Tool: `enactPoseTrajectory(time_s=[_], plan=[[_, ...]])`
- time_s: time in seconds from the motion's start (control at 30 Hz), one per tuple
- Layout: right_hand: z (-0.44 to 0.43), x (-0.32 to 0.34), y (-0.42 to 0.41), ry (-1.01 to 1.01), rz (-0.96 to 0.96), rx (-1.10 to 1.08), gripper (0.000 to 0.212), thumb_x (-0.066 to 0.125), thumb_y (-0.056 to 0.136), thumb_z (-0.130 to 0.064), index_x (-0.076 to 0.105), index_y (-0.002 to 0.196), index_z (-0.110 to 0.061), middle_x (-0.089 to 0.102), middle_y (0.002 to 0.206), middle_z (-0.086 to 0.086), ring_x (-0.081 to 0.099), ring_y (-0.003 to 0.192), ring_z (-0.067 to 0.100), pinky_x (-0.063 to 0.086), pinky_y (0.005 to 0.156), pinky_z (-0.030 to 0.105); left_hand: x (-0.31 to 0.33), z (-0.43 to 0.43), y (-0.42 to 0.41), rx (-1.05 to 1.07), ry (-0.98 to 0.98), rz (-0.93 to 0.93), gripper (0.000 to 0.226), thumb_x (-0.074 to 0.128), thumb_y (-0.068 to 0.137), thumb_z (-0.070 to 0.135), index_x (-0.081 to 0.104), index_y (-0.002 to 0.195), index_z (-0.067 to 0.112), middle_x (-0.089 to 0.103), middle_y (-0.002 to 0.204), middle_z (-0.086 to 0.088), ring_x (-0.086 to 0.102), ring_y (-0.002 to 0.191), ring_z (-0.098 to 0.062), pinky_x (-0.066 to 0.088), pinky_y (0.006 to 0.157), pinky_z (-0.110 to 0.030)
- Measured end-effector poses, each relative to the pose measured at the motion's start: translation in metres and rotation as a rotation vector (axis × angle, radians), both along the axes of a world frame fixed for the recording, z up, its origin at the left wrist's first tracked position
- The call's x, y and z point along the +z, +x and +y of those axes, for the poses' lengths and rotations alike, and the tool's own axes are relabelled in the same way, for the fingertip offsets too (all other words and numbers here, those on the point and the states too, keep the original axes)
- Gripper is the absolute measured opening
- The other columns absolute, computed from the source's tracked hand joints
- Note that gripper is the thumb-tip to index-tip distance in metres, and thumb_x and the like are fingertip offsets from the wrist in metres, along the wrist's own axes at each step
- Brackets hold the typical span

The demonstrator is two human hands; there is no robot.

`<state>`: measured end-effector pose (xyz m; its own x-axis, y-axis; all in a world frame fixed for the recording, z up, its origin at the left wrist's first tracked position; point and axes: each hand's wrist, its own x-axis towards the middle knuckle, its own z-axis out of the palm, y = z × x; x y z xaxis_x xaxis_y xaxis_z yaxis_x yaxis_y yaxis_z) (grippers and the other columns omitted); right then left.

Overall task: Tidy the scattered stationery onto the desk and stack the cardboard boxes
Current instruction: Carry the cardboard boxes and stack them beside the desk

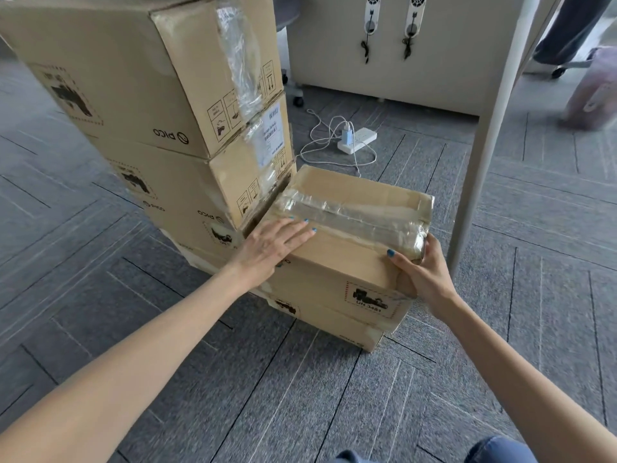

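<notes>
A tall stack of brown cardboard boxes rises on the left, several high, printed with black logos. To its right a shorter pile has a taped cardboard box on top, resting on a lower box. My left hand lies flat, fingers spread, on the top face of the taped box near its left edge. My right hand grips that box's near right corner, thumb on top and fingers around the side. No stationery is in view.
Grey carpet tiles cover the floor. A white power strip with a plugged charger and looped cable lies behind the boxes. A desk leg stands right of the box. A cabinet panel is behind. Chair castors and a person's legs show at top right.
</notes>
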<state>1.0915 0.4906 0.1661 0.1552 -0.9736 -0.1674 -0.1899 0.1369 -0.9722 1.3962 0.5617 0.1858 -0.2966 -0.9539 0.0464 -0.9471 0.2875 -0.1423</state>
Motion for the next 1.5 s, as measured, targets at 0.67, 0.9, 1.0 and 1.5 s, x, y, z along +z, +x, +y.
enactPoseTrajectory(time_s=[0.67,0.9,1.0,1.5], plan=[[0.0,-0.007,0.016,-0.085,0.119,0.041,0.11,0.075,0.054,-0.072,0.025,0.142,-0.03,0.047,0.143,0.002,0.053,0.124,0.022,0.046,0.101,0.051,0.003,0.005,0.035,-0.03,-0.049,-0.052,0.088,0.068,0.072,0.003,0.03,0.148,0.023,0.036,0.15,-0.002,0.038,0.135,-0.021,0.029,0.111,-0.043],[0.035,-0.013,-0.001,-0.037,-0.013,0.197,0.145,0.08,0.035,-0.074,0.001,0.151,-0.038,0.005,0.162,0.0,0.022,0.144,0.019,0.022,0.116,0.051,-0.022,0.059,0.043,0.143,-0.317,0.108,0.051,0.079,0.072,0.016,0.055,0.116,0.005,0.055,0.111,-0.008,0.058,0.098,-0.023,0.051,0.086,-0.036],[0.052,-0.032,-0.006,-0.063,-0.04,0.178,0.138,0.086,0.038,-0.064,0.01,0.151,-0.039,0.016,0.16,-0.002,0.029,0.141,0.015,0.029,0.113,0.046,-0.049,0.075,0.041,0.314,-0.264,0.162,0.043,0.077,0.076,0.019,0.054,0.109,0.004,0.056,0.106,-0.009,0.06,0.09,-0.025,0.053,0.076,-0.038],[0.077,-0.125,0.023,-0.296,0.557,0.005,0.092,0.079,0.069,-0.015,0.024,0.143,-0.021,0.051,0.124,-0.009,0.059,0.096,0.015,0.056,0.066,0.033,-0.139,0.029,0.027,0.817,-0.113,0.873,0.046,0.079,0.075,0.021,0.055,0.113,0.011,0.061,0.111,-0.002,0.059,0.101,-0.021,0.045,0.076,-0.03]])
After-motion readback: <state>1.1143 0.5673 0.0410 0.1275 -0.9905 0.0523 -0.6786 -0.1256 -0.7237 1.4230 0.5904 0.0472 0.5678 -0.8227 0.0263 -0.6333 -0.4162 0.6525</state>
